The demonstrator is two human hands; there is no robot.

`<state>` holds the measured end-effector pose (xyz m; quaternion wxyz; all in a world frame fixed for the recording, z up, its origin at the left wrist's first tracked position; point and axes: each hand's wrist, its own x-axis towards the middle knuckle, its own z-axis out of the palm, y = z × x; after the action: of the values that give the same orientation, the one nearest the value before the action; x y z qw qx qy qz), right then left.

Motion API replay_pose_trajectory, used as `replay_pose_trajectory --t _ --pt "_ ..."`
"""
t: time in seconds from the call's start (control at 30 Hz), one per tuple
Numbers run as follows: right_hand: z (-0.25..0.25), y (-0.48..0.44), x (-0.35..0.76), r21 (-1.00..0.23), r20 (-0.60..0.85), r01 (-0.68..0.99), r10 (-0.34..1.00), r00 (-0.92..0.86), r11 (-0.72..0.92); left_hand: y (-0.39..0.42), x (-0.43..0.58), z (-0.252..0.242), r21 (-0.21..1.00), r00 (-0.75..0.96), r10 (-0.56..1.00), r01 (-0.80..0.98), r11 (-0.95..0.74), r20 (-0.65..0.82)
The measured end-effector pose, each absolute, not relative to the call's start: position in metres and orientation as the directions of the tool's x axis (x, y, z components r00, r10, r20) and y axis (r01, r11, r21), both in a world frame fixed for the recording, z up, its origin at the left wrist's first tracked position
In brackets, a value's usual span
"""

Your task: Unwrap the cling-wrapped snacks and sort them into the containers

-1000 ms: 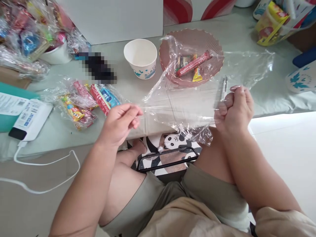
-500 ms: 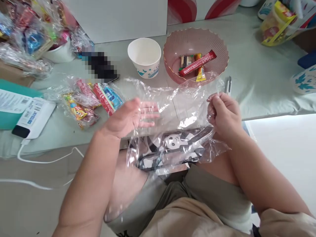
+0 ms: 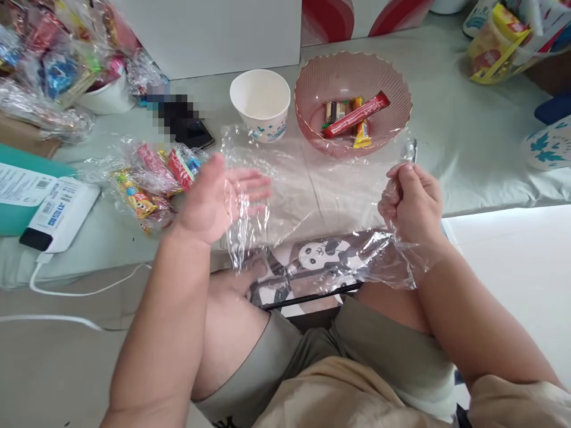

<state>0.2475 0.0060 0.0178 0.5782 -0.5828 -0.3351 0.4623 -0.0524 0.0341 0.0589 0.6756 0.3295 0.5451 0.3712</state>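
Observation:
A large clear plastic bag (image 3: 321, 202) stretches between my hands above the table's front edge and my lap. My right hand (image 3: 413, 199) is closed, pinching the bag's right end. At the bag's other end my left hand (image 3: 223, 199) is open, its fingers stretched toward the right against or inside the film; I cannot tell which. Just beyond the bag stands a pink ribbed bowl (image 3: 392, 119) with a red stick packet (image 3: 357, 115) and a few small wrapped snacks in it. Left of the bowl is a white paper cup (image 3: 261, 101). Bagged snacks (image 3: 151, 178) lie behind my left hand.
A phone (image 3: 190, 122) lies left of the cup. A white device (image 3: 60, 214) with a cable is at the left edge, below a heap of wrapped snacks (image 3: 57, 65). A utility knife (image 3: 411, 148) rests right of the bowl. A snack-filled tub (image 3: 499, 47) stands far right.
My left hand has moved left and slightly up, its fingers still spread. My right hand has shifted slightly right, still pinching, and the bag is drawn wider.

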Motion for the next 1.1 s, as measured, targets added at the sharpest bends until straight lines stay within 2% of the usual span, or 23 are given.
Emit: replay_pose_trajectory --t 0.07,0.17,0.27,0.33,0.43,0.67,0.77,0.87,0.97,1.1 --pt "0.017 0.007 0.247 -0.983 -0.144 -0.165 0.911 0.387 -0.085 0.03 -0.051 0.057 0.812 0.268 0.775 0.059 0.58 -0.573" --pt "0.018 0.006 0.248 -0.981 -0.147 -0.172 0.93 0.337 -0.093 0.028 -0.049 0.056 0.822 0.207 0.798 0.205 0.531 -0.567" --pt "0.017 0.004 0.249 -0.971 -0.239 -0.068 0.956 0.169 -0.231 0.031 -0.047 0.058 0.853 0.109 0.851 0.178 0.491 -0.513" --pt "0.017 0.003 0.25 -0.957 -0.28 0.041 0.952 0.124 -0.287 0.033 -0.047 0.059 0.856 0.09 0.859 0.18 0.484 -0.505" --pt "0.016 0.003 0.251 -0.969 -0.22 0.072 0.962 0.162 -0.234 0.035 -0.05 0.059 0.878 0.094 0.879 0.167 0.449 -0.468" --pt "0.023 0.001 0.25 -0.991 -0.028 -0.132 0.96 0.278 0.009 0.03 -0.068 0.061 0.931 0.129 0.923 0.002 0.365 -0.363" --pt "0.026 0.0 0.253 -0.985 0.049 -0.15 0.966 0.254 0.089 0.03 -0.073 0.06 0.93 0.122 0.923 0.008 0.366 -0.365" --pt "0.025 0.0 0.259 -0.995 0.091 -0.032 0.98 0.179 0.099 0.033 -0.073 0.056 0.916 0.118 0.909 0.054 0.397 -0.4" --pt "0.018 0.001 0.264 -0.998 0.066 0.021 0.986 0.151 0.064 0.037 -0.068 0.049 0.903 0.085 0.899 0.018 0.43 -0.43" --pt "0.005 0.002 0.264 -0.997 -0.046 0.046 0.98 0.194 -0.056 0.041 -0.053 0.04 0.926 -0.104 0.921 -0.018 0.376 -0.376"
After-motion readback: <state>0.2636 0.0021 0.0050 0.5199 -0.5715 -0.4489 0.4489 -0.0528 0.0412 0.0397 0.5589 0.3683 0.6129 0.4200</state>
